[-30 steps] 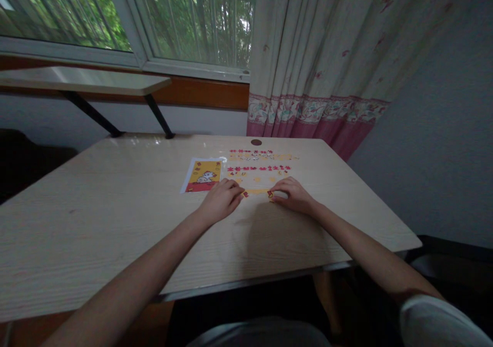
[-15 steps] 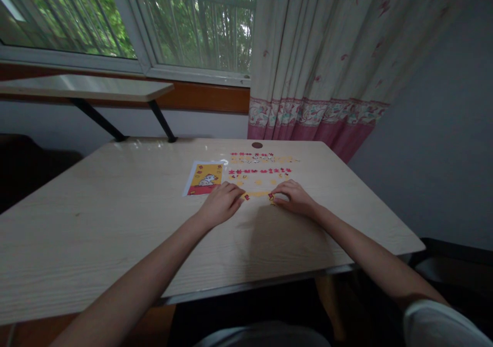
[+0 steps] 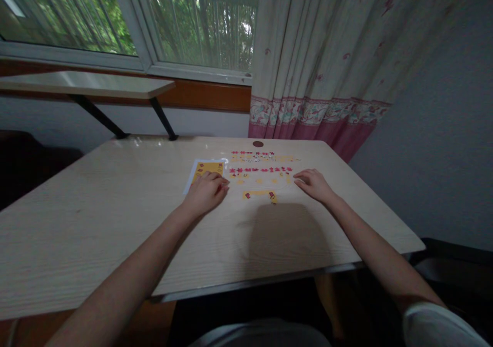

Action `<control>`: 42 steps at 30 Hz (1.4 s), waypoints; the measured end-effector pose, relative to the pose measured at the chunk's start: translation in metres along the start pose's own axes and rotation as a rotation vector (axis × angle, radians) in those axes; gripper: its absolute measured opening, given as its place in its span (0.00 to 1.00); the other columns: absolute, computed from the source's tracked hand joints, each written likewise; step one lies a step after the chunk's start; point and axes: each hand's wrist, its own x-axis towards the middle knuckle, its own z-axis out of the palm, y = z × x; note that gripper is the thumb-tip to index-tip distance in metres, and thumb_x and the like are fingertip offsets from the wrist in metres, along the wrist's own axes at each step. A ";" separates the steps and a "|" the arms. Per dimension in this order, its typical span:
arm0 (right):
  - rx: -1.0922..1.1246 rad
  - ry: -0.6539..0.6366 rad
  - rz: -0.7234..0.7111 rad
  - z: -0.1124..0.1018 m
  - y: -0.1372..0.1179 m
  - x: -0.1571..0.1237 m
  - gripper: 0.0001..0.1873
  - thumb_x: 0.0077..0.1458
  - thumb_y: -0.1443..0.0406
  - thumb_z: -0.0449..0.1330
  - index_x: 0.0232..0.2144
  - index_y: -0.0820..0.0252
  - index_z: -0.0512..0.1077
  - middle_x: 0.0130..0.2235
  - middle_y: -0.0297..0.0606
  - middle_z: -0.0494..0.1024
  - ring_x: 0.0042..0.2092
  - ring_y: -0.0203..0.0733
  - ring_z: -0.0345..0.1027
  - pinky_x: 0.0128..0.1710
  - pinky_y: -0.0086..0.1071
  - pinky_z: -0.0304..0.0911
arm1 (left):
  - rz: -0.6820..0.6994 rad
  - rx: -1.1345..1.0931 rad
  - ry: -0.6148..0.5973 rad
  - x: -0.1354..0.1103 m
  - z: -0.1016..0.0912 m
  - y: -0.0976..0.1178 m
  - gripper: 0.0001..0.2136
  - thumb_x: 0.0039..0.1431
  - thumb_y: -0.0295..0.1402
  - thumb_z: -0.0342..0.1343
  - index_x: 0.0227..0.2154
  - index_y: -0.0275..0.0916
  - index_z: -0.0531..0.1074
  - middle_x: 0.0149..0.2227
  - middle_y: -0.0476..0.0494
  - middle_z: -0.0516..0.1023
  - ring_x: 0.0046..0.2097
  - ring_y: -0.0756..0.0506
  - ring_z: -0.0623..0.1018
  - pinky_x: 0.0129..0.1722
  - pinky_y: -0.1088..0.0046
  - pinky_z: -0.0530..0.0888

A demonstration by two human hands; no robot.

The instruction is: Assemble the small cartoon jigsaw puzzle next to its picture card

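A short joined strip of yellow jigsaw pieces [image 3: 259,193], with dark red marks near both ends, lies on the table between my hands. My left hand [image 3: 206,192] is left of it, over the lower part of a printed picture sheet [image 3: 211,168], its fingers loosely bent and nothing seen in them. To the right, my right hand [image 3: 314,184] rests by the end of the loose pieces, thumb and fingers apart and holding nothing. Loose yellow pieces [image 3: 259,181] lie beyond the strip, and a row of red pieces [image 3: 254,170] sits behind those.
Farther back are another red row [image 3: 241,153] and a mixed yellow-and-white row [image 3: 285,158]. A dark round disc [image 3: 258,144] is at the table's far edge. A raised shelf [image 3: 115,86] on black legs stands at the back left, with a curtain [image 3: 308,116] behind the table.
Both hands have come off the joined strip and moved apart, left hand to the left over the picture sheet, right hand to the right. The strip stays on the table.
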 end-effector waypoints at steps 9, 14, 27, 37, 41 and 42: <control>0.012 -0.050 0.004 0.003 -0.002 0.000 0.13 0.58 0.59 0.54 0.38 0.57 0.76 0.40 0.40 0.78 0.43 0.45 0.69 0.46 0.39 0.59 | 0.061 -0.007 -0.056 0.000 0.005 0.004 0.14 0.61 0.36 0.46 0.39 0.37 0.76 0.39 0.39 0.74 0.45 0.40 0.70 0.47 0.60 0.67; 0.041 -0.039 -0.008 0.002 -0.005 0.000 0.14 0.58 0.59 0.54 0.40 0.57 0.76 0.41 0.40 0.78 0.43 0.46 0.69 0.46 0.40 0.58 | 0.062 0.000 -0.074 0.000 0.005 0.006 0.14 0.62 0.36 0.46 0.39 0.37 0.75 0.39 0.39 0.75 0.45 0.40 0.69 0.47 0.60 0.67; 0.059 -0.048 -0.033 0.003 -0.008 0.000 0.13 0.58 0.59 0.54 0.39 0.56 0.76 0.40 0.40 0.79 0.43 0.45 0.69 0.45 0.40 0.59 | 0.094 -0.020 -0.087 0.000 0.003 0.009 0.14 0.61 0.37 0.46 0.39 0.37 0.75 0.38 0.39 0.75 0.44 0.40 0.70 0.47 0.58 0.66; 0.051 -0.069 -0.043 0.005 -0.008 0.001 0.13 0.58 0.59 0.55 0.40 0.57 0.76 0.40 0.41 0.78 0.43 0.45 0.69 0.46 0.40 0.59 | 0.262 -0.154 -0.120 -0.002 -0.002 0.027 0.14 0.62 0.32 0.46 0.46 0.37 0.72 0.41 0.39 0.74 0.44 0.41 0.70 0.47 0.61 0.67; 0.057 -0.072 -0.035 0.005 -0.008 0.000 0.13 0.58 0.59 0.55 0.41 0.57 0.76 0.41 0.40 0.78 0.43 0.45 0.68 0.47 0.40 0.58 | 0.265 -0.167 -0.140 -0.003 0.001 0.028 0.15 0.63 0.32 0.46 0.48 0.37 0.72 0.42 0.38 0.73 0.46 0.41 0.70 0.46 0.61 0.68; 0.057 -0.073 -0.033 0.006 -0.007 0.000 0.14 0.58 0.59 0.55 0.41 0.57 0.75 0.41 0.40 0.78 0.43 0.45 0.68 0.47 0.40 0.58 | 0.265 -0.167 -0.143 -0.004 0.001 0.028 0.15 0.63 0.32 0.46 0.48 0.38 0.72 0.42 0.38 0.72 0.46 0.41 0.70 0.46 0.61 0.68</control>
